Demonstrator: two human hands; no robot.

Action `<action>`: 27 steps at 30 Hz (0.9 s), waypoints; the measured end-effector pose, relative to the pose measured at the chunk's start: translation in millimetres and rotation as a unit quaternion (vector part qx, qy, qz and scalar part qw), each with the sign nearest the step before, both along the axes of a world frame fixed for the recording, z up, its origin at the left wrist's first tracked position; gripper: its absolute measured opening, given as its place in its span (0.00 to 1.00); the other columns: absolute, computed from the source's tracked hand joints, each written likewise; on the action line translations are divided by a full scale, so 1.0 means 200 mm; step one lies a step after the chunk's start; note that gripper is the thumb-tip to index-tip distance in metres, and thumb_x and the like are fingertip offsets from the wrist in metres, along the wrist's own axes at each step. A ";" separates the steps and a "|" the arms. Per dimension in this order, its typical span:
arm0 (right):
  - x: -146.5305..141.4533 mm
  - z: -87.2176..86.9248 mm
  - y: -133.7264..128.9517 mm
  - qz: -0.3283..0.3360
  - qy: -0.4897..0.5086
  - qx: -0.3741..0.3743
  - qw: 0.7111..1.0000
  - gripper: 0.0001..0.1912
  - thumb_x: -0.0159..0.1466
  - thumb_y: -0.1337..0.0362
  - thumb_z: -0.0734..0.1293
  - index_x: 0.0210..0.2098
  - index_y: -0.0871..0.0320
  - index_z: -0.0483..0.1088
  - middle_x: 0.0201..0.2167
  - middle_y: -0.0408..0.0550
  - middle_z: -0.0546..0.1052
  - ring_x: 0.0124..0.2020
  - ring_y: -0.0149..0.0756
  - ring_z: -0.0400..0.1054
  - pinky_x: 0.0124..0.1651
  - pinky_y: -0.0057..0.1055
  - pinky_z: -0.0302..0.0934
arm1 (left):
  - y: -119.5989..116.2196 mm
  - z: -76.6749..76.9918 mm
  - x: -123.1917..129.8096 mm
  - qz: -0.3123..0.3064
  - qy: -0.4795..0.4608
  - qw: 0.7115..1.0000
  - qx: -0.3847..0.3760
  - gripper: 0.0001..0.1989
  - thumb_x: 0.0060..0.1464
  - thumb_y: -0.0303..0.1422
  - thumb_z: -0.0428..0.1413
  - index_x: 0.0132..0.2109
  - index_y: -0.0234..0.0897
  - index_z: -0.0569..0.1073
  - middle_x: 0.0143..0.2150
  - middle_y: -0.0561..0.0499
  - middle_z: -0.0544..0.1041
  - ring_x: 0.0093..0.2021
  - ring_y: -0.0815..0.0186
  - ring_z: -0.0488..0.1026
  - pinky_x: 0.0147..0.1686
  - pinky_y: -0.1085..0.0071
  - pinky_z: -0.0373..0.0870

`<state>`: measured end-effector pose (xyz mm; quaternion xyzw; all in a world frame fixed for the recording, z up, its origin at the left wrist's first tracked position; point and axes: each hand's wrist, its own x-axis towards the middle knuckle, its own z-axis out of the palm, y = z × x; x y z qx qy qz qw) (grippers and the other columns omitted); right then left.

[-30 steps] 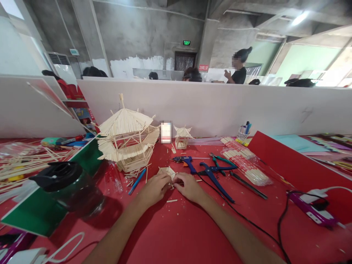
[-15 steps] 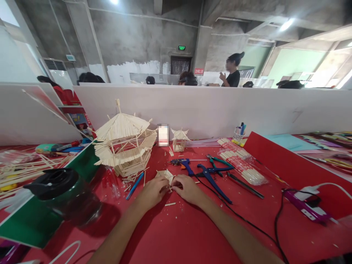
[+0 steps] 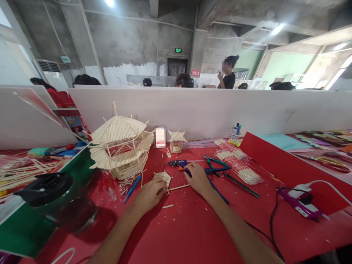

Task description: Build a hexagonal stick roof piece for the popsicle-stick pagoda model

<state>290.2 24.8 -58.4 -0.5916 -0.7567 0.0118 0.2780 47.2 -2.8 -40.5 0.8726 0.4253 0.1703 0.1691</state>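
My left hand (image 3: 154, 192) is closed at the near side of a small polygonal frame of pale wooden sticks (image 3: 166, 176), low on the red table. From its fingertips a longer wooden stick (image 3: 180, 187) runs right, towards my other wrist; whether the two are joined I cannot tell. My right hand (image 3: 197, 177) lies over the handle of a blue glue gun (image 3: 176, 163), fingers curled round it; its nozzle points left. Beneath and beside that hand is a blue-handled cutter (image 3: 220, 192), partly covered. A short stick piece (image 3: 168, 206) lies nearer me.
A large stick pavilion (image 3: 121, 143) stands left and a small one (image 3: 176, 141) behind. Green-handled pliers (image 3: 220, 164), a dark rod-like tool (image 3: 242, 184) and bagged sticks (image 3: 239, 165) lie right. A dark jug (image 3: 63, 205), blue pen (image 3: 132, 189) and power strip (image 3: 299, 205) flank the work.
My right hand has left the small frame and moved right and away from me onto the glue gun. The longer stick now shows. My left hand stays at the frame; the view has shifted slightly.
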 end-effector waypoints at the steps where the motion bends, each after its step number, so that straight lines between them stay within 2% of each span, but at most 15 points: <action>1: 0.01 0.00 0.00 -0.006 -0.011 -0.010 1.000 0.07 0.66 0.65 0.64 0.43 0.56 0.73 0.42 0.51 0.75 0.46 0.42 0.68 0.51 0.35 0.59 | 0.00 0.00 0.00 -0.001 0.000 1.000 0.000 0.09 0.62 0.28 0.49 0.38 0.40 0.74 0.45 0.49 0.76 0.46 0.63 0.72 0.45 0.72 0.65; 9: -0.08 0.04 -0.02 -0.056 -0.068 -0.092 0.992 0.13 0.69 0.54 0.60 0.47 0.56 0.67 0.43 0.52 0.75 0.44 0.42 0.72 0.42 0.31 0.60 | -0.01 0.03 0.01 0.012 0.010 1.000 -0.008 0.10 0.62 0.29 0.49 0.39 0.40 0.75 0.48 0.48 0.77 0.49 0.62 0.73 0.47 0.71 0.66; 14: -0.10 0.06 -0.02 -0.051 -0.060 -0.127 0.989 0.12 0.70 0.56 0.60 0.48 0.56 0.65 0.44 0.52 0.75 0.42 0.43 0.73 0.39 0.32 0.60 | 0.00 0.01 0.00 0.007 0.009 1.000 0.004 0.09 0.61 0.28 0.50 0.39 0.41 0.75 0.47 0.49 0.77 0.48 0.63 0.73 0.47 0.72 0.66; 21: -0.08 0.05 -0.01 -0.055 -0.055 -0.117 0.990 0.14 0.68 0.56 0.63 0.50 0.55 0.65 0.48 0.53 0.71 0.40 0.43 0.74 0.37 0.32 0.61 | 0.00 0.00 0.00 0.011 0.015 1.000 0.003 0.09 0.62 0.28 0.49 0.39 0.41 0.74 0.47 0.49 0.76 0.48 0.63 0.73 0.47 0.72 0.66; 24: -0.10 0.08 -0.05 -0.017 -0.025 -0.081 0.996 0.12 0.69 0.59 0.63 0.49 0.55 0.66 0.49 0.53 0.70 0.43 0.41 0.72 0.40 0.31 0.62 | -0.01 0.01 0.00 0.010 0.007 1.000 0.002 0.09 0.62 0.28 0.49 0.38 0.41 0.75 0.46 0.49 0.76 0.47 0.63 0.73 0.45 0.72 0.66; 27: -0.16 0.14 -0.08 0.077 0.011 -0.040 0.996 0.08 0.69 0.64 0.63 0.47 0.56 0.68 0.45 0.51 0.73 0.45 0.39 0.71 0.45 0.31 0.61 | -0.01 0.01 0.00 0.006 -0.002 1.000 0.001 0.10 0.62 0.28 0.49 0.39 0.40 0.75 0.44 0.49 0.77 0.45 0.63 0.73 0.43 0.73 0.66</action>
